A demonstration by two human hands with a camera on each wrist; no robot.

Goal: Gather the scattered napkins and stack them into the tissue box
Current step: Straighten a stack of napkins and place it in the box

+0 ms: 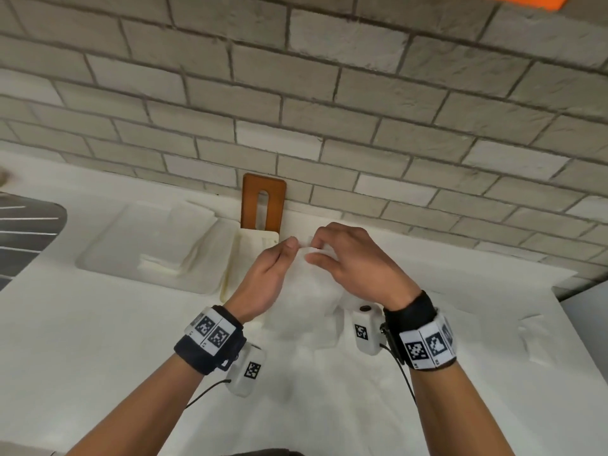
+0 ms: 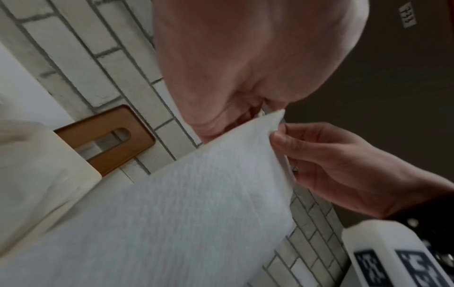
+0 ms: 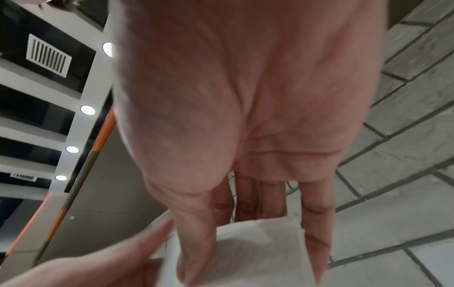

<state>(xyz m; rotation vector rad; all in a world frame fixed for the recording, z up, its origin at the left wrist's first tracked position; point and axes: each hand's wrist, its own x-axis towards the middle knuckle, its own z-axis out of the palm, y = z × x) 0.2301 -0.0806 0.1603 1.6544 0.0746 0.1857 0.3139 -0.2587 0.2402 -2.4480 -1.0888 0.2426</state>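
your white counter runs up to a grey brick wall. at far left a shallow tray holds folded napkins; right of it the tissue box sits against the wall, its brown slotted lid leaning there. your left hand and right hand both pinch one napkin's top edge above the counter. another napkin lies far right near the counter's edge. the box's inside is hidden.

Both hands raised close together, left grip and right grip apparently pinching.
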